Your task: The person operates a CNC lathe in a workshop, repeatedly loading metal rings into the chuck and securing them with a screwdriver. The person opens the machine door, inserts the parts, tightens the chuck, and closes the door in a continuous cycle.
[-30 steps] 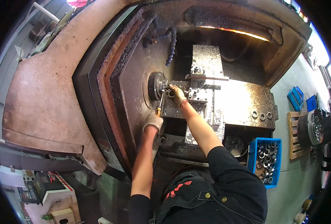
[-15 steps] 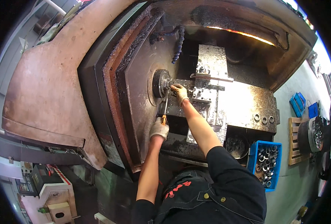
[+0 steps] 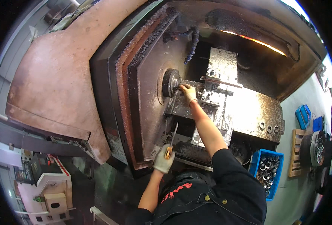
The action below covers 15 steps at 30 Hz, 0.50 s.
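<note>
My left hand (image 3: pixel 163 159), in a pale work glove, is wrapped round the yellow handle (image 3: pixel 168 152) of a hand tool with a long thin metal shaft (image 3: pixel 175 132). The shaft points up, apart from the machine's spindle; whether it is a screwdriver or a file I cannot tell. My right hand (image 3: pixel 189 92), also gloved, reaches to the front of the round lathe chuck (image 3: pixel 169 83). Its thumb and fingers are pinched together at the chuck's centre, and they hide what they hold there.
Right of the chuck stands a tool block (image 3: pixel 210 98) on the slide. Several metal rings (image 3: pixel 269 129) lie on the bright machine bed (image 3: pixel 254 112). A blue bin (image 3: pixel 253 165) of rings stands at the lower right. A segmented blue coolant hose (image 3: pixel 193 47) hangs above the chuck.
My left hand has drawn the tool down and away from the chuck, toward my body. My right hand stays at the chuck. The whole view has shifted slightly.
</note>
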Each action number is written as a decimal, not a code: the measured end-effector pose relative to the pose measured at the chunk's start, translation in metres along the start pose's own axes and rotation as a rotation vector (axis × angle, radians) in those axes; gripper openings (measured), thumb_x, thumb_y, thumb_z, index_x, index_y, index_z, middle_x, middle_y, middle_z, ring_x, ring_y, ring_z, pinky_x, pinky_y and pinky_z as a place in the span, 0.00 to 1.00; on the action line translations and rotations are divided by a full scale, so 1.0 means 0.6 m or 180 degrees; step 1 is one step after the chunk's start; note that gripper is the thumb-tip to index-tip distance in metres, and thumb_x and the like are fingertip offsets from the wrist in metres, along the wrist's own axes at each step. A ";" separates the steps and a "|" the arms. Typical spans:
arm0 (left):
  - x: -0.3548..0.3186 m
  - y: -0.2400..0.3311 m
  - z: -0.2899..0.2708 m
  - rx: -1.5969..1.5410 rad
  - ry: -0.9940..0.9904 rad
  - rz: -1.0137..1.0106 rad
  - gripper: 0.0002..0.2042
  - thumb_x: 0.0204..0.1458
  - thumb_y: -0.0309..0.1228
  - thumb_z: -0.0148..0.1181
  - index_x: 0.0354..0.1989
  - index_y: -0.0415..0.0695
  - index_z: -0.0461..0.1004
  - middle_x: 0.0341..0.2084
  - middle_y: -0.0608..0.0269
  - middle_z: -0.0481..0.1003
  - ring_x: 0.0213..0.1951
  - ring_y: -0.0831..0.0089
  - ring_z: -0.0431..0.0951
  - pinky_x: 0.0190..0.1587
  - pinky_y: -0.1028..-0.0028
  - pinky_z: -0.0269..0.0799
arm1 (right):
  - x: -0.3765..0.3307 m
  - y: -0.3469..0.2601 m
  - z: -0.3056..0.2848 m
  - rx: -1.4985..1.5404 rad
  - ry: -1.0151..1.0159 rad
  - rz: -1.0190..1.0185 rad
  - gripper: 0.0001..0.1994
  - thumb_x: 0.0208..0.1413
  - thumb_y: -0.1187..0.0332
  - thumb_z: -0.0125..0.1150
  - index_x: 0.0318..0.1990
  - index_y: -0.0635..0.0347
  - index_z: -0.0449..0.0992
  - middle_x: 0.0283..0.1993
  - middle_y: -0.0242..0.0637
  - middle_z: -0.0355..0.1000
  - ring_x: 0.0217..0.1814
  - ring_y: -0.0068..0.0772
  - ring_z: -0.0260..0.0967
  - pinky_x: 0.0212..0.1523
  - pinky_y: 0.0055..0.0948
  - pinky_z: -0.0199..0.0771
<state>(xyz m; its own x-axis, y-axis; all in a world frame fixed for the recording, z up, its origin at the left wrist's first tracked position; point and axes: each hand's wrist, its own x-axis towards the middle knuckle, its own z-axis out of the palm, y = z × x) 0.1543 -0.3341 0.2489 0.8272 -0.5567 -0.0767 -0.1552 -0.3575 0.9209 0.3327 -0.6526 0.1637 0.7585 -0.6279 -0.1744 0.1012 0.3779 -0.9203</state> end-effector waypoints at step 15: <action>-0.200 0.061 -0.499 0.2319 0.1716 0.0394 0.19 0.42 0.23 0.59 0.46 0.41 0.68 0.43 0.55 0.72 0.46 0.64 0.72 0.49 0.68 0.66 | 0.070 0.005 -0.025 -0.0980 0.0032 -0.0072 0.16 0.49 0.63 0.64 0.44 0.61 0.77 0.36 0.29 0.76 0.30 0.17 0.68 0.29 0.18 0.67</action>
<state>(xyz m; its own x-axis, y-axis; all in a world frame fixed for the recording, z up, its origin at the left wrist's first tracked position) 0.2111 -0.0558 0.4062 0.8937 -0.2625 0.3639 -0.4107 -0.8053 0.4276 0.3548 -0.6880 0.1482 0.7517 -0.6411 -0.1547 -0.0829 0.1408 -0.9866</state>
